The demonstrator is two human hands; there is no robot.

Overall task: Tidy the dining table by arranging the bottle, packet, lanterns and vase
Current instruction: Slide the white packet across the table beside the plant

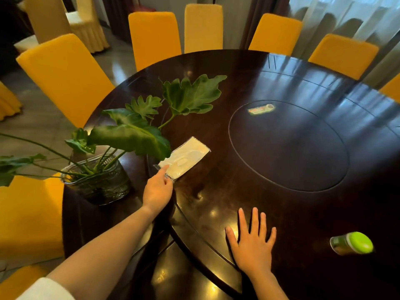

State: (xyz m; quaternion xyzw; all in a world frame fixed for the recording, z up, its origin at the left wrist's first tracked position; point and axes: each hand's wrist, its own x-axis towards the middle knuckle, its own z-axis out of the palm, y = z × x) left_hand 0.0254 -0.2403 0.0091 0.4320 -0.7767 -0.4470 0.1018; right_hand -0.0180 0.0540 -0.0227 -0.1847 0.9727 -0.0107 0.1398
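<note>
A flat white packet [186,158] in clear wrap lies on the dark round table [249,83], left of the centre. My left hand [158,190] reaches to its near corner, fingertips touching or pinching the wrap's edge. A glass vase [97,180] with large green leaves stands at the table's left edge, just left of that hand. My right hand [252,241] rests flat on the table near the front, fingers spread, holding nothing. A clear bottle with a green cap [351,243] stands to its right. No lanterns are in view.
An inlaid round turntable [287,146] sits in the table's middle, showing a small bright reflection. Yellow-covered chairs [65,76] ring the table on the left and far sides. Sheer curtains hang at the back right.
</note>
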